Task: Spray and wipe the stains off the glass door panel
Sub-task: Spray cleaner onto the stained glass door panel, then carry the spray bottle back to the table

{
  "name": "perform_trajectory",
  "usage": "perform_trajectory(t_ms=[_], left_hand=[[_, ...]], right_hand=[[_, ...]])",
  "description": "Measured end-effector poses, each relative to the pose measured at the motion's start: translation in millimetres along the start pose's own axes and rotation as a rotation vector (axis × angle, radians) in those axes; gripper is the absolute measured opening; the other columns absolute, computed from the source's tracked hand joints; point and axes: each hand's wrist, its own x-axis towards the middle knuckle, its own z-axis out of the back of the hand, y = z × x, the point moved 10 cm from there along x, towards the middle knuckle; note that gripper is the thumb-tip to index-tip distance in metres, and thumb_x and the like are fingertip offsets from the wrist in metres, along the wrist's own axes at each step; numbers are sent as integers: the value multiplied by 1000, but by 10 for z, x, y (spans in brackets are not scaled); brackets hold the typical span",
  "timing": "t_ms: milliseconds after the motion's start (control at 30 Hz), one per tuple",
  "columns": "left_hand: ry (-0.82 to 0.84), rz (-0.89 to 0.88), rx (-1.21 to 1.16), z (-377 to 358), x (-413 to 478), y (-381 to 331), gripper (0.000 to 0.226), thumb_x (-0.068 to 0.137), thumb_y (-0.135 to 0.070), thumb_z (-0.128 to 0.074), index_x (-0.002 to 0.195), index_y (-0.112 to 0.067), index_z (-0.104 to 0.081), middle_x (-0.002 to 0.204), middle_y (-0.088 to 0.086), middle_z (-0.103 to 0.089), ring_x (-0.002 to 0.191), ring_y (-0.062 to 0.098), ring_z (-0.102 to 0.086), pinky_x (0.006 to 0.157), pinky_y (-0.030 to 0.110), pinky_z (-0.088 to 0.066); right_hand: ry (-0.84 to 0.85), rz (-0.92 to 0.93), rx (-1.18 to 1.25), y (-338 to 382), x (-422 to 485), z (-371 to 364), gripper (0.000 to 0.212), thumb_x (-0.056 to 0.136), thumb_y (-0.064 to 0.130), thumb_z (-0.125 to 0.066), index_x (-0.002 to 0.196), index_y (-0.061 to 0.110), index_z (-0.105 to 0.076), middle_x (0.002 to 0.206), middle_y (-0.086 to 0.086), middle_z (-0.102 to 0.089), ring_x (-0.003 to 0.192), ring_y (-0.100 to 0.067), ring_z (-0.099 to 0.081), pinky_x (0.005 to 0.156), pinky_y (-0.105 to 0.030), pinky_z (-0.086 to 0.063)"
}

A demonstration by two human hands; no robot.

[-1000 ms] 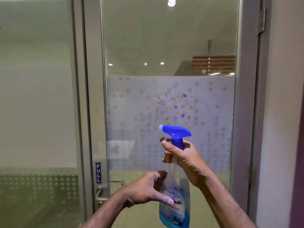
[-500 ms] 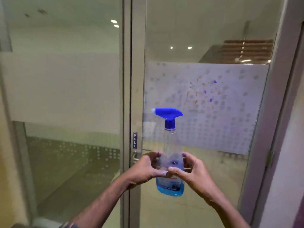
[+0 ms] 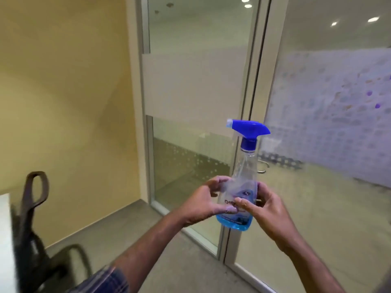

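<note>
Both hands, left hand (image 3: 203,200) and right hand (image 3: 265,206), have fingers curled round the spray bottle (image 3: 240,187). I'd shift one up to the trigger and turn back toward the stains (image 3: 369,98).

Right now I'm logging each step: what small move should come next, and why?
Probably shift the right hand up to the trigger: both hands grip the spray bottle low, and the left hand can steady it. The stains sit far right, nozzle pointing away.
</note>
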Motion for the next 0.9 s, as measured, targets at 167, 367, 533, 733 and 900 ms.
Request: perform_trajectory(t_ms=[167, 367, 533, 733, 900], left_hand=[[-202, 117, 154, 894, -1017, 288, 79, 78, -38, -86, 146, -35, -45, 148, -6, -56, 136, 3, -51, 117, 31, -40], [-499, 262, 317, 2082, -2430, 780, 70, 88, -39, -77, 149, -31, -43, 153, -10, -48, 139, 1, -42, 111, 17, -28], [-691, 383, 390, 3078, -3701, 1166, 64, 92, -44, -70, 148, -29, -43, 153, -8, -49, 135, 14, -51, 110, 27, -37], [-904, 520, 495, 4167, -5129, 1584, 56, 99, -39, -63, 149, -24, -44, 160, -3, -43, 150, 18, -36, 120, 31, -33], [-1008, 632, 550, 4742, -5984, 1906, 60, 104, -36, -52, 158, -21, -32, 170, 2, -24, 160, 20, -9, 128, 44, -15]], right_hand=[[101, 4, 49, 171, -130, -847, 38, 82, 15, -82, 116, 22, -67, 103, 7, -79, 90, -7, -75, 66, -20, -60], [238, 17, 93, 432, -282, -2206, 41, 74, 30, -81, 112, 30, -66, 97, 18, -76, 85, 3, -72, 59, -9, -55], [337, -13, 111, 535, -446, -3507, 38, 73, 31, -82, 109, 28, -70, 97, 15, -78, 86, -3, -75, 62, -14, -57], [407, -78, 97, 495, -669, -5021, 39, 79, 18, -85, 113, 24, -68, 97, 9, -77, 83, 9, -69, 58, -9, -54], [480, -131, 155, 495, -791, -5996, 47, 78, 23, -84, 119, 28, -62, 113, 6, -72, 94, 0, -71, 63, -13, -58]])
